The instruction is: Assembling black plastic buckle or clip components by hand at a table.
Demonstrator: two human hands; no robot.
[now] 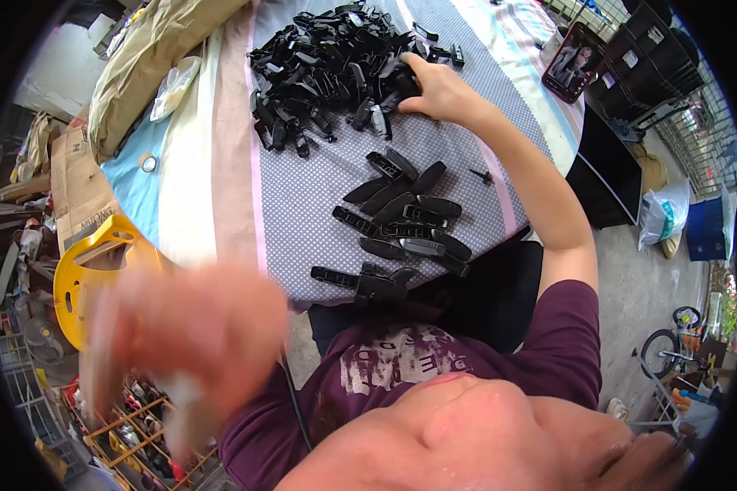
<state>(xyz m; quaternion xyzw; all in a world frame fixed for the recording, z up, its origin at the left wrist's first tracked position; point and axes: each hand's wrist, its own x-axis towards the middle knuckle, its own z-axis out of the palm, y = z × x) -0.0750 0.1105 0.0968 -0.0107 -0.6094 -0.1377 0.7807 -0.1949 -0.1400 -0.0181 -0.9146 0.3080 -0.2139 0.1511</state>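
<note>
Blurred and close to the camera, the person's left hand hung apart from the right, and I cannot tell whether its fingers were closed on anything. Beyond it, at the near edge of the grey dotted tablecloth, lay a small cluster of black plastic clip pieces, and just past that a looser spread of similar pieces, some overlapping. They were long and tapered: several showed smooth, rounded matte backs, others open, ribbed frames, and one a greyish sheen. Each looked light and stiff, probably a little slick along the back; the thin frames seemed the likeliest parts to snap, so a pinch across the long sides, near the middle, looked the safest hold. Farther off, the right hand reached the right side of a large tangled heap of such pieces, thumb and fingers parted around its edge; whether they gripped one, I cannot tell.
</note>
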